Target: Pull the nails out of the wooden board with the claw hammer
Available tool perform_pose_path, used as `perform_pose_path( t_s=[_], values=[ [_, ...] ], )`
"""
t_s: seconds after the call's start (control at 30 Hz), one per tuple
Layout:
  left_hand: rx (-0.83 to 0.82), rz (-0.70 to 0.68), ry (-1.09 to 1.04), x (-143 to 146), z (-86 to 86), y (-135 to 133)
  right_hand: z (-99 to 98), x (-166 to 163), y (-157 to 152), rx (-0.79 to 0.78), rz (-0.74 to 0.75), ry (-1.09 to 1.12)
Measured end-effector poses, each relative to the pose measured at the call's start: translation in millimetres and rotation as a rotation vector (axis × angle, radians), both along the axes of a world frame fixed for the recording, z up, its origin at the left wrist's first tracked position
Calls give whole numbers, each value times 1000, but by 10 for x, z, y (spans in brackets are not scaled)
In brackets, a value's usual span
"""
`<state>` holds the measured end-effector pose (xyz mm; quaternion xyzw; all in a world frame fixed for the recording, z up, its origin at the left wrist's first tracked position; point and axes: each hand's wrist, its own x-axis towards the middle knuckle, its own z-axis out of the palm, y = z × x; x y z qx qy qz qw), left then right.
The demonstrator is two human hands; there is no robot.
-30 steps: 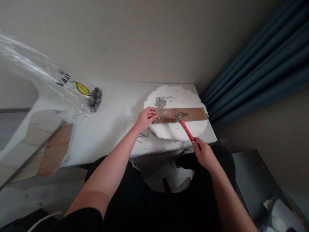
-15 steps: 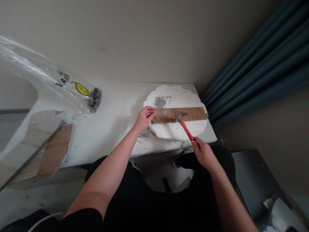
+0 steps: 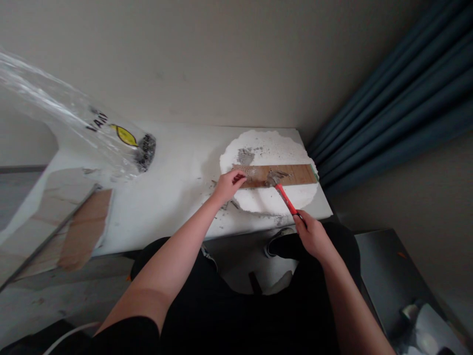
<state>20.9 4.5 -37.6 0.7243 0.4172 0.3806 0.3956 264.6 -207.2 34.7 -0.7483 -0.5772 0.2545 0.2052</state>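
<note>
My right hand (image 3: 309, 230) is closed round the handle of a hammer (image 3: 285, 199) with a red grip. The hammer's head lies on a brown wooden strip (image 3: 297, 175), beside several dark nails (image 3: 283, 174). My left hand (image 3: 229, 186) is over the strip's left end, fingers bent and tips drawn together; whatever they pinch, if anything, is too small to make out. Beneath the strip is a round white slab (image 3: 273, 199) with a ragged edge. Grey grit (image 3: 245, 156) is spread on the slab behind the strip.
Everything rests on a white tabletop (image 3: 166, 197). A plastic-wrapped roll (image 3: 111, 128) with a yellow label leans at the left. Below it lie brown board pieces (image 3: 86, 229) and a thin bar (image 3: 55, 231). A blue curtain (image 3: 399, 93) hangs at the right, above a dark box (image 3: 388, 266).
My left hand has moved a little right and toward me along the strip's left end, its fingers more bent. The hammer and my right hand have stayed in place.
</note>
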Motion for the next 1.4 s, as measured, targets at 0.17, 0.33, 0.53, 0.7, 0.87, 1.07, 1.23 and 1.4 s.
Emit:
perform_pose_path(
  t_s=[0.17, 0.33, 0.53, 0.7, 0.87, 1.07, 1.23, 1.4],
  values=[
    [-31, 8, -24, 34, -25, 22, -11, 6, -4, 2, 0, 7],
    [-45, 6, -60, 39, -40, 28, -27, 19, -4, 4, 1, 6],
    [-37, 7, -62, 43, -34, 23, -29, 24, -2, -6, 3, 15],
    [-49, 13, -62, 60, -60, 36, -38, 31, 0, 2, 3, 18],
    [-47, 19, -65, 63, -83, 44, -39, 38, 1, -3, -4, 16],
    [-41, 26, -67, 71, -53, 13, -20, 33, 7, -14, -6, 11],
    [11, 21, -26, 72, -30, -11, -10, 40, 5, -13, -3, 13],
    [54, 15, 24, 73, -42, -15, 72, -18, 56, 29, 4, 80]
  ],
)
